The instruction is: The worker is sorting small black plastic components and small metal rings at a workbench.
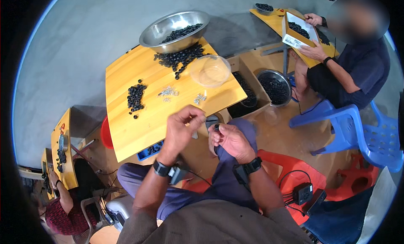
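Observation:
My left hand (182,128) is raised just past the near edge of the yellow table, its fingertips pinched together. Whatever they hold, if anything, is too small to make out. Beside it, over my lap, my right hand (235,142) grips a small black cylindrical part (216,127) between thumb and fingers. On the table (147,143) lie a loose group of black ring-shaped parts (135,97), a scatter of small silvery metal pieces (169,91) and a smaller heap of metal pieces (200,98).
A steel bowl (147,37) of black parts and a clear plastic tub (210,71) stand on the table. A cardboard box (263,96) and another metal bowl (289,94) sit on the floor. At right, a co-worker holds a white box (294,42) near a blue chair (328,115); another person works at left.

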`<move>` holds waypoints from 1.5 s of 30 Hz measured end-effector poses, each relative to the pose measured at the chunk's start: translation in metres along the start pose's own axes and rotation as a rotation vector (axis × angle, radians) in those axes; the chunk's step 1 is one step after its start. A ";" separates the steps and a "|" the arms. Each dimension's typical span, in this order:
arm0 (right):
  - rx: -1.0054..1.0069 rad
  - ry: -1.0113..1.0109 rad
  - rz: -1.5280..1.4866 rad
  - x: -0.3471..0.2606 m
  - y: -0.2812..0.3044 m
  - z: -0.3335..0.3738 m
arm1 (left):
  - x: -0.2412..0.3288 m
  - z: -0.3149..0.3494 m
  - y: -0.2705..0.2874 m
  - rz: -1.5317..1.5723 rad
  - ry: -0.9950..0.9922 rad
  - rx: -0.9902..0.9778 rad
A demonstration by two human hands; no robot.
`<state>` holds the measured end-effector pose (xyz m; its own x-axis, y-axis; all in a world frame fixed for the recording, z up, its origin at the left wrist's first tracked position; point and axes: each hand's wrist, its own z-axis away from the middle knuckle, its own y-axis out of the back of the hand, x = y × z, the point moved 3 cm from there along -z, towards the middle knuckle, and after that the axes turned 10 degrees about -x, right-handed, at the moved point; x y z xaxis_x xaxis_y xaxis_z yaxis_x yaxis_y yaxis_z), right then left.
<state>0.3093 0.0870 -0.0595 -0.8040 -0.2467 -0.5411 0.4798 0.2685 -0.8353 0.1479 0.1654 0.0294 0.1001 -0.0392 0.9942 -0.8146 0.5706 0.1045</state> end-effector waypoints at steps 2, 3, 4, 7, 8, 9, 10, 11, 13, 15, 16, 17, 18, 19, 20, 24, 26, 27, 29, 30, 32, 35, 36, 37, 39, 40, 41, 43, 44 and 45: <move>-0.018 -0.028 0.032 0.009 -0.011 -0.001 | -0.007 0.019 -0.012 0.044 -0.175 -0.025; -0.023 -0.026 0.025 0.015 -0.016 -0.001 | -0.008 0.026 -0.013 -0.052 -0.259 -0.037; -0.029 -0.024 0.018 0.021 -0.021 -0.001 | -0.009 0.035 -0.013 -0.054 -0.260 -0.029; -0.003 -0.044 0.001 0.033 -0.029 0.001 | -0.012 0.054 -0.014 -0.070 -0.240 0.036; 0.000 -0.042 -0.019 0.039 -0.032 0.000 | -0.013 0.058 -0.011 -0.077 -0.242 0.050; -0.015 -0.050 -0.021 0.043 -0.034 0.001 | -0.012 0.063 -0.011 -0.110 -0.276 0.055; 0.013 -0.061 -0.035 0.045 -0.034 0.005 | -0.012 0.067 -0.011 -0.144 -0.308 0.062; 0.041 -0.071 -0.050 0.048 -0.034 0.008 | -0.013 0.071 -0.012 -0.149 -0.298 0.069; 0.037 -0.078 -0.036 0.053 -0.038 0.009 | -0.008 0.081 -0.011 -0.299 -0.331 0.084; 0.041 -0.084 -0.017 0.060 -0.043 0.009 | -0.006 0.091 -0.013 -0.407 -0.370 0.110; 0.085 -0.078 -0.050 0.063 -0.045 0.008 | -0.003 0.096 -0.017 -0.560 -0.429 0.166; 0.131 -0.069 -0.082 0.066 -0.048 0.007 | 0.000 0.102 -0.018 -0.713 -0.487 0.219; 0.179 -0.059 -0.114 0.068 -0.052 0.005 | -0.001 0.106 -0.015 -0.718 -0.484 0.227; 0.141 -0.065 -0.131 0.069 -0.060 0.005 | -0.005 0.109 -0.013 -0.774 -0.502 0.239; 0.136 -0.066 -0.130 0.074 -0.055 0.006 | -0.009 0.112 -0.011 -0.829 -0.522 0.248; 0.000 -0.082 -0.236 0.090 -0.046 0.006 | -0.018 0.120 -0.005 -0.850 -0.502 0.257; 0.059 -0.092 -0.222 0.091 -0.050 0.004 | -0.014 0.119 -0.002 -0.824 -0.499 0.250; 0.067 -0.099 -0.207 0.091 -0.050 0.004 | -0.011 0.119 0.000 -0.795 -0.498 0.237; 0.074 -0.109 -0.194 0.091 -0.052 0.002 | -0.012 0.119 0.005 -0.667 -0.424 0.213; 0.051 -0.120 -0.209 0.091 -0.054 0.001 | -0.015 0.119 0.008 -0.536 -0.351 0.187; 0.031 -0.128 -0.224 0.091 -0.052 0.000 | -0.019 0.117 0.012 -0.526 -0.350 0.160; -0.028 -0.160 -0.180 0.093 -0.044 0.000 | -0.020 0.117 0.017 -0.561 -0.370 0.102; -0.034 -0.181 -0.157 0.093 -0.043 0.000 | -0.018 0.118 0.018 -0.609 -0.389 0.075; -0.040 -0.201 -0.135 0.094 -0.042 0.000 | -0.016 0.118 0.021 -0.609 -0.385 0.073; -0.020 -0.234 -0.147 0.095 -0.037 -0.002 | -0.009 0.115 0.028 -0.594 -0.428 -0.002; 0.002 -0.265 -0.154 0.095 -0.034 -0.003 | -0.010 0.114 0.036 -0.596 -0.424 -0.005; 0.002 -0.262 -0.160 0.089 -0.034 -0.005 | -0.016 0.111 0.054 -0.502 -0.302 0.072; -0.020 -0.175 -0.208 0.068 -0.034 -0.012 | -0.041 0.103 0.106 -0.394 -0.115 0.304; -0.034 -0.140 -0.197 0.061 -0.027 -0.011 | -0.059 0.098 0.143 -0.380 -0.051 0.463; -0.074 -0.113 -0.196 0.052 -0.021 -0.011 | -0.067 0.093 0.175 -0.502 0.006 0.552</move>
<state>0.2534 0.0785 -0.0690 -0.8326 -0.4023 -0.3807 0.2883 0.2722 -0.9181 -0.0542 0.1919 -0.0168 0.5373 -0.1807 0.8238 -0.8385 -0.0098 0.5448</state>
